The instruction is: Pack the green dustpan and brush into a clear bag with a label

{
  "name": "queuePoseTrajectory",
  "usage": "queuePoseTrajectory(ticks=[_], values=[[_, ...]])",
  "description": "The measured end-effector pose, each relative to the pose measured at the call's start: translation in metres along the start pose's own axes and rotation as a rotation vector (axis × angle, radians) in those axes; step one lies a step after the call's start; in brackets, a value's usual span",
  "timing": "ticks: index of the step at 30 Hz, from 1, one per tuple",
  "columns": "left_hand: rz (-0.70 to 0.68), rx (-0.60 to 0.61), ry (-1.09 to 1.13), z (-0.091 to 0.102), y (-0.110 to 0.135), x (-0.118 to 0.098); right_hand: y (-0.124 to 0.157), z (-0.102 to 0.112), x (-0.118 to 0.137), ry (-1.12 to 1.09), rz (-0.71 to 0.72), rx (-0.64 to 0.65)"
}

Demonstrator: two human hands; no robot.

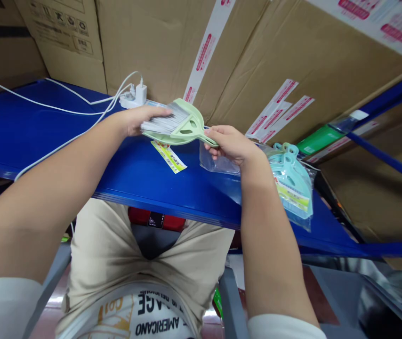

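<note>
My right hand (226,143) pinches the handle (203,137); my left hand (140,120), at 9 o'clock on the green dustpan (197,113), thumbs bristles (165,125), grip I can't tell.

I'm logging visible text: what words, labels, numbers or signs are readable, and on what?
"AMERICANO": shirt
"AGE", cut short: shirt
"IS DELICIOUS": shirt
Orange shirt lettering: unclear
Handling symbols: carton; its print is blurred
Too small or blurred: tape, loose label, blue dustpan set's label, dark screen
None visible: green dustpan set
</note>
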State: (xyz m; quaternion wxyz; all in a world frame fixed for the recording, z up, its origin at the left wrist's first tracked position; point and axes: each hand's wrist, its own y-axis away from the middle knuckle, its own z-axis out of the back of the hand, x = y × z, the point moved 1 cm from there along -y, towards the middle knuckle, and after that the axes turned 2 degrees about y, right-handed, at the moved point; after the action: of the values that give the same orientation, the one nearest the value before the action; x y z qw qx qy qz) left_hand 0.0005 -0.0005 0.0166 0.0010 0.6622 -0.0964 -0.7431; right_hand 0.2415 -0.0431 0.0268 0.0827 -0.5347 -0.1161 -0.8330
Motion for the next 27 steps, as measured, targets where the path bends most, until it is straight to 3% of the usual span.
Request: queuePoseTrajectory(ticks=[5, 19, 27], values=[[-0.023, -0.055, -0.129, -0.004, 0.002, 0.0, -0.007, 0.0, -0.005, -0.008, -0.064, -0.006], [-0.052, -0.037, -0.193, -0.007, 0.002, 0.0, -0.012, -0.001, -0.006, -0.062, -0.127, -0.048], [-0.047, 0.001, -0.089, -0.005, -0.002, 0.001, -0.013, 0.008, -0.013, -0.104, 0.015, 0.059]])
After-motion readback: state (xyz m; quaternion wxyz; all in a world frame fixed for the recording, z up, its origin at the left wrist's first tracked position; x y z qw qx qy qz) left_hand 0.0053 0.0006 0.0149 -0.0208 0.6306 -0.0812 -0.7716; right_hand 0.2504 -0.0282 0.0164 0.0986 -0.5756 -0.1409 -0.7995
